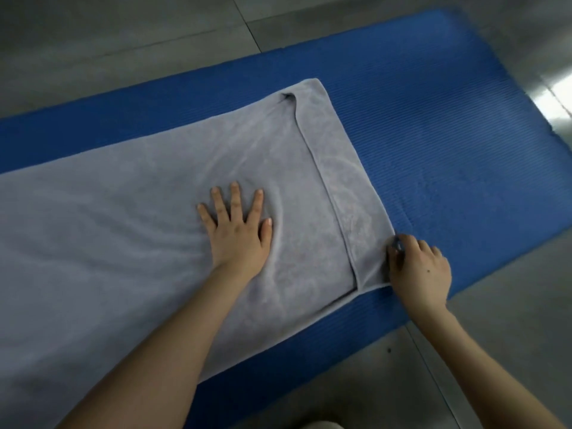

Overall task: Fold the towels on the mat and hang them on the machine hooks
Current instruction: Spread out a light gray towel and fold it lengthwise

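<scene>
One grey towel [123, 227] lies spread flat along a blue ribbed mat [448, 134], which rests on a grey tiled floor [93, 41]; the towel's left part runs out of view. The left grip [238, 233], a bare hand, lies open with fingers straight and splayed. Its palm presses down on the towel's middle, well inside the edges. A narrow band crosses the towel's right end, set off by a hemmed line running from far edge to near edge, with a small pucker at the far end. The right grip [421, 267], also a bare hand, sits at the towel's right edge just beside the near right corner, fingers curled and pinching that edge, knuckles over the mat. The band lies between the two grips.
</scene>
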Demonstrator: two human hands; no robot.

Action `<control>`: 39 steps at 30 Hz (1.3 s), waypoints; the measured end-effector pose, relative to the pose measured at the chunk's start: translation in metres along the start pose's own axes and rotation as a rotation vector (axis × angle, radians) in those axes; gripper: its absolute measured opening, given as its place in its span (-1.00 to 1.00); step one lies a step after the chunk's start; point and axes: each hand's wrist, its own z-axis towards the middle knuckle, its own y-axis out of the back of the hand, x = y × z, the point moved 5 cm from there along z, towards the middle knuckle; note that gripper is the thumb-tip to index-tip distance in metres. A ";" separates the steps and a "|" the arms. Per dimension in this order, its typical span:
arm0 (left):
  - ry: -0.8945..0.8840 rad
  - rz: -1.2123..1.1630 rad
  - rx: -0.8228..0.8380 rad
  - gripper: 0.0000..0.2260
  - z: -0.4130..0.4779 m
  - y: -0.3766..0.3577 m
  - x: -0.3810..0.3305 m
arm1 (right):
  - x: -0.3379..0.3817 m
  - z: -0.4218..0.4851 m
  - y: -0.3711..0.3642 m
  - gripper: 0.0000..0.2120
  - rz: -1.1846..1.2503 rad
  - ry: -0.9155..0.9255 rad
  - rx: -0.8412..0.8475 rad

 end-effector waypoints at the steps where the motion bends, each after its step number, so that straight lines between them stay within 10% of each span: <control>1: -0.005 -0.001 0.009 -0.44 0.000 0.001 -0.002 | -0.002 -0.001 0.001 -0.84 0.018 0.009 -0.007; 10: -0.067 0.018 0.095 -0.50 -0.023 0.028 0.006 | 0.008 0.000 0.021 -0.85 -0.052 -0.034 -0.059; 23: -0.470 0.466 0.358 -0.72 -0.123 0.127 0.188 | 0.296 -0.056 0.025 -0.79 0.241 0.671 0.187; 34: 0.784 -0.341 -0.262 -0.82 -0.268 0.103 0.465 | 0.551 -0.137 0.045 -0.73 0.351 1.081 0.665; 39: 1.158 -0.454 -0.262 -0.69 -0.327 0.046 0.526 | 0.650 -0.163 0.032 -0.65 0.151 1.201 0.742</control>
